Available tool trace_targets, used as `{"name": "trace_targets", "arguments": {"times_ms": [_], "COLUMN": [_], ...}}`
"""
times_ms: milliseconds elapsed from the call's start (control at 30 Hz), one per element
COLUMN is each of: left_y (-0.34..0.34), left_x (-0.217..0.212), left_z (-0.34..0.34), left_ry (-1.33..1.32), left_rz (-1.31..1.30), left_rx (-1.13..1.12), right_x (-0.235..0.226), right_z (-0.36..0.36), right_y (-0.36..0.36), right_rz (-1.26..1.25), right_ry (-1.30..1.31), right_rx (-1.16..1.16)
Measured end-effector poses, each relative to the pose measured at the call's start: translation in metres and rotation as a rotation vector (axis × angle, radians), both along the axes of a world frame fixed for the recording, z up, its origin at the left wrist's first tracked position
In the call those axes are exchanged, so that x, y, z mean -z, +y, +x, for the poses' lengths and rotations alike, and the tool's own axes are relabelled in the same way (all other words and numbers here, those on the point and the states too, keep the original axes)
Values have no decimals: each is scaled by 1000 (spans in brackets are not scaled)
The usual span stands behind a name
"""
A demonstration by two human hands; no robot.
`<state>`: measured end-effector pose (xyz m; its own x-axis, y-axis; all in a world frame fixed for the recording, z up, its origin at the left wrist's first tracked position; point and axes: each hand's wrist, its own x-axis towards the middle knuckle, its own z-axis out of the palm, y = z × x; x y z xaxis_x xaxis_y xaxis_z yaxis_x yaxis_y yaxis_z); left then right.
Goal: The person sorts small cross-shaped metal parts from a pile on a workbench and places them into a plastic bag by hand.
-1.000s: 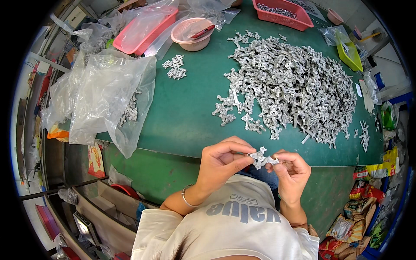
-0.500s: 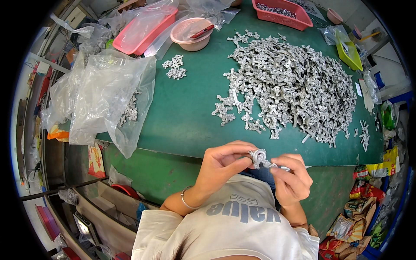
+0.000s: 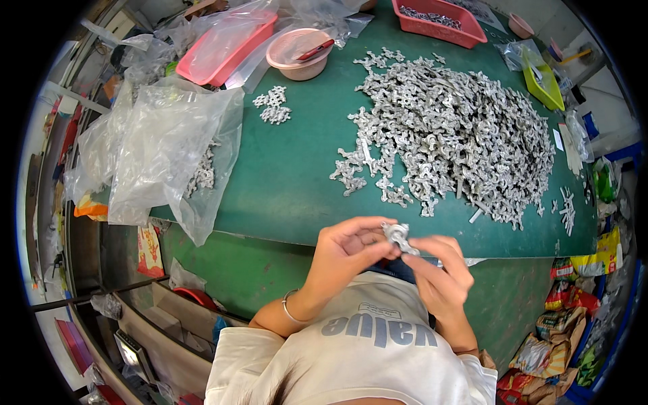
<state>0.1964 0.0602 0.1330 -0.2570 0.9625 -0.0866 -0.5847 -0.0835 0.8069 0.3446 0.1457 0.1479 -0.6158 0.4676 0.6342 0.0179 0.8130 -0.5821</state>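
Observation:
Above the table's front edge, a small silver metal casting (image 3: 397,236) with a rounded, lobed shape is held up between both hands. My left hand (image 3: 351,248) pinches its left side between thumb and fingers. From the other side my right hand (image 3: 442,270) closes thumb and forefinger on its lower right end, slightly smeared by motion. Fingers partly cover the part. Beyond them, a large heap of similar silver castings (image 3: 466,135) lies on the green table (image 3: 290,182). A few more castings (image 3: 273,104) form a small cluster left of the heap.
Clear plastic bags (image 3: 169,148) cover castings at the table's left. Pink trays (image 3: 439,23), a pink bowl (image 3: 297,57) holding a red object, and a yellow-green bin (image 3: 543,88) stand farther back. Thin silver sticks (image 3: 568,211) lie at the right. Packaged sacks (image 3: 540,351) sit below right.
The casting has turned and shifted slightly left and up. My right hand has moved left, bringing its fingertips closer to my left hand; the thin piece seen at its fingertips no longer shows clearly.

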Motion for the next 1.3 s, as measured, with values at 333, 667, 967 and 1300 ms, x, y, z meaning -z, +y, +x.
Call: {"name": "trace_targets", "arguments": {"times_ms": [333, 667, 967, 1300], "left_y": [-24, 19, 53, 49], "left_x": [91, 97, 115, 96], "left_z": [-175, -62, -33, 34], "left_ry": [26, 1098, 1364, 1527], "left_rz": [41, -182, -170, -95], "left_rx": [-1162, -382, -308, -539], "right_x": [68, 84, 124, 314], "right_z": [-21, -20, 86, 213], "right_y": [25, 27, -4, -9], "right_rz": [-367, -135, -130, -603], "right_ry": [-244, -249, 131, -334], "right_rx": [111, 308, 330, 964]}}
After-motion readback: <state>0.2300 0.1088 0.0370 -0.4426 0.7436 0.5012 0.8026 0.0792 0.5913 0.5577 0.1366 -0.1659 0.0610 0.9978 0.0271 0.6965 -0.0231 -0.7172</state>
